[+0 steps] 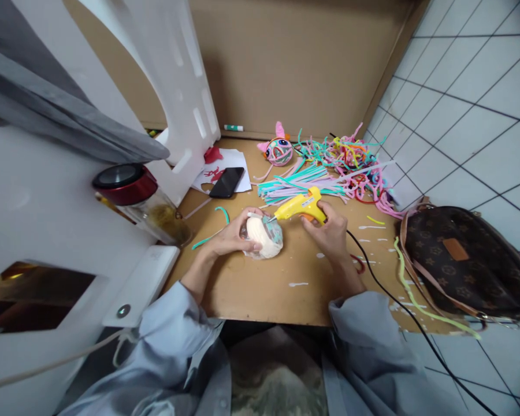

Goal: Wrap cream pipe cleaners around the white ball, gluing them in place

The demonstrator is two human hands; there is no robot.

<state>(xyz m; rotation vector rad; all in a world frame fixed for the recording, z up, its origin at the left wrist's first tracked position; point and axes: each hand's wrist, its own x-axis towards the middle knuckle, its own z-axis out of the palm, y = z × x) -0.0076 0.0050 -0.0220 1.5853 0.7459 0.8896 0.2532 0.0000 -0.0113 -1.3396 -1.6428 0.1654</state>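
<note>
My left hand is wrapped round a small ball, cream on its near side with pale green and grey patches, held low over the table. In my right hand is a yellow hot glue gun, my fingers closed about its handle by the orange trigger. Its nozzle points left and meets, or nearly meets, the top of the ball; whether it touches I cannot tell. A black cord runs from the gun toward the lower right.
Behind lie a bundle of pipe cleaners, a tangled heap of them, and a finished-looking pink-eared ball figure. A phone rests on paper. A glass bottle stands left; a brown handbag sits right.
</note>
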